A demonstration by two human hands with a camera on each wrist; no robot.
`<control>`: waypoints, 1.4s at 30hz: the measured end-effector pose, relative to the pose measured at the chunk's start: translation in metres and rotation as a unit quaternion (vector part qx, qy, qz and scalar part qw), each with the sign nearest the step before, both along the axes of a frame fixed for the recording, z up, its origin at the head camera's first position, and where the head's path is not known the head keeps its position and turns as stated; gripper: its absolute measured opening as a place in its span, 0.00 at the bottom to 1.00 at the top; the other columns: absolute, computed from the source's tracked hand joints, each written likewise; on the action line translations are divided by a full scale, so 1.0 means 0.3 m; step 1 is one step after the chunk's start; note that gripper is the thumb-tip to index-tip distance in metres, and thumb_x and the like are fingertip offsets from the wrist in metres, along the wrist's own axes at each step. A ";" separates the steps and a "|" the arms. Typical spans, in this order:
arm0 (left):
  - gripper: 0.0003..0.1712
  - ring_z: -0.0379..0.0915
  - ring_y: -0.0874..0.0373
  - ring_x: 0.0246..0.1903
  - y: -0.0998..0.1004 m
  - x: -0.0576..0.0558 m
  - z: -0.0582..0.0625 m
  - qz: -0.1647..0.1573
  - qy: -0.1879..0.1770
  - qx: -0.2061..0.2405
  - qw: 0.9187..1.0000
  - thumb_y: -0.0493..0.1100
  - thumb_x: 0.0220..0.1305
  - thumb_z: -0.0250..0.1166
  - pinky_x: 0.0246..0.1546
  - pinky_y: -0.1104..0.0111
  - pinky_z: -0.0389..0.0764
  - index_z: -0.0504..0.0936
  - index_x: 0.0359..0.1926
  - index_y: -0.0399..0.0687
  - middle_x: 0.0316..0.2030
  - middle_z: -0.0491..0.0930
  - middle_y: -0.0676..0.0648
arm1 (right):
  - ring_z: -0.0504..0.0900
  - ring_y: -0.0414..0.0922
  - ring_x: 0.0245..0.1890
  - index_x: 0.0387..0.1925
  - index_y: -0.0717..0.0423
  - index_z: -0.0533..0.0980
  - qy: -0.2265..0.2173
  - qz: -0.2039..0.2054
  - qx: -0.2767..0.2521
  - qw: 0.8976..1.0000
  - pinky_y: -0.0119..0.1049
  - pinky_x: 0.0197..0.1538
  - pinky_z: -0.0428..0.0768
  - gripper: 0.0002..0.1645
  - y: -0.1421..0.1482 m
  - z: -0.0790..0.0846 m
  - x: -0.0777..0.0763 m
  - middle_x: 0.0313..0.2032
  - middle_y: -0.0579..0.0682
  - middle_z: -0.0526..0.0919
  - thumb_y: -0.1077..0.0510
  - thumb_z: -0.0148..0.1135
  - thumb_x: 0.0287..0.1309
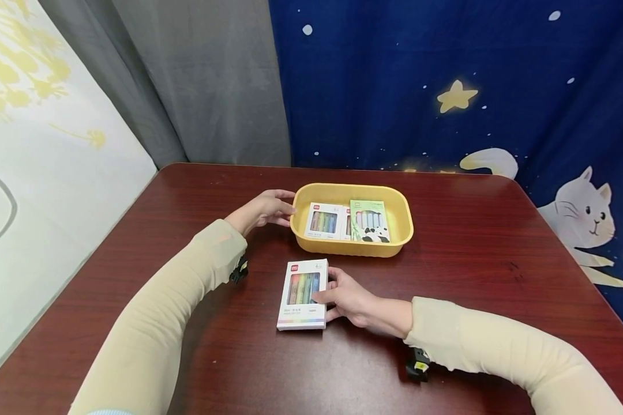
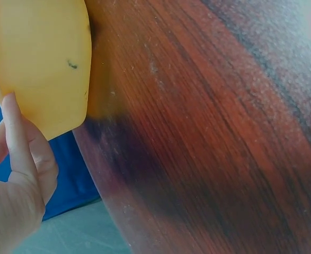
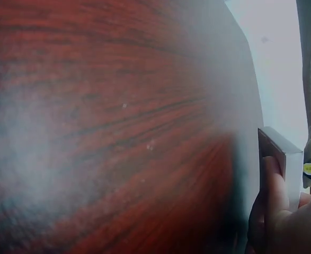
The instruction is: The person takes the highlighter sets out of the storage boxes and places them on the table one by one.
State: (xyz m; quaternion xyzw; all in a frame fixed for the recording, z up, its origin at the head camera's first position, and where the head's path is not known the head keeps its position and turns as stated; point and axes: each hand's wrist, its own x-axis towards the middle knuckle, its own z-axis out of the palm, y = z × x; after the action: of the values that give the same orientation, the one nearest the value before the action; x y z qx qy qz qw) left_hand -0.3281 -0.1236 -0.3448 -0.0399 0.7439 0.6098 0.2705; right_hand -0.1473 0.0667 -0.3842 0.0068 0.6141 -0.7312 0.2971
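Note:
In the head view my right hand (image 1: 350,300) grips the right edge of a white box of markers (image 1: 302,323), thumb on its front. The box has a clear window with coloured pens in a row, and hangs tilted close over the table. The right wrist view shows its narrow side (image 3: 293,177) with fingers along it. At the left end of a yellow plastic basket (image 1: 350,248), my left hand (image 1: 265,208) touches the wall with fairly straight fingers. Inside the basket lie another white marker box (image 1: 324,221) and a green panda box (image 1: 370,222), partly covering a further box (image 1: 348,225).
A dark red wooden table (image 1: 477,248) lies under everything. Grey (image 1: 213,80) and blue patterned curtains (image 1: 363,86) hang behind its far edge. A white panel (image 1: 41,161) runs along the left side.

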 end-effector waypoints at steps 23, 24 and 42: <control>0.34 0.75 0.58 0.28 0.006 0.005 0.007 0.001 0.000 -0.002 1.000 0.28 0.60 0.56 0.25 0.70 0.83 0.58 0.67 0.45 0.46 0.70 0.39 | 0.77 0.49 0.38 0.68 0.66 0.38 -0.019 0.064 0.005 0.998 0.54 0.37 0.82 0.47 0.039 0.012 -0.001 0.43 0.62 0.70 0.73 0.51 0.52; 0.35 0.74 0.58 0.28 0.006 0.005 0.008 0.000 0.000 -0.002 1.000 0.28 0.60 0.56 0.25 0.70 0.83 0.57 0.67 0.44 0.45 0.70 0.39 | 0.77 0.50 0.39 0.68 0.66 0.38 -0.018 0.069 0.006 0.997 0.54 0.37 0.82 0.46 0.042 0.015 0.000 0.44 0.62 0.70 0.73 0.51 0.52; 0.34 0.74 0.57 0.30 0.003 0.016 0.013 0.000 -0.004 -0.010 1.000 0.29 0.61 0.56 0.26 0.70 0.83 0.57 0.67 0.45 0.51 0.68 0.36 | 0.70 0.53 0.45 0.67 0.67 0.45 -0.019 0.077 0.057 0.995 0.54 0.37 0.81 0.43 0.069 0.048 0.013 0.57 0.66 0.57 0.71 0.49 0.49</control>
State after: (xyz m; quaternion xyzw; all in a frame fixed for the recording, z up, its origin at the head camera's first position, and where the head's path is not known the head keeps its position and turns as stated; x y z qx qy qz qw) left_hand -0.3234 -0.1228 -0.3409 -0.0450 0.7488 0.6021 0.2736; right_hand -0.1432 0.0873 -0.3699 -0.0098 0.6479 -0.6694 0.3634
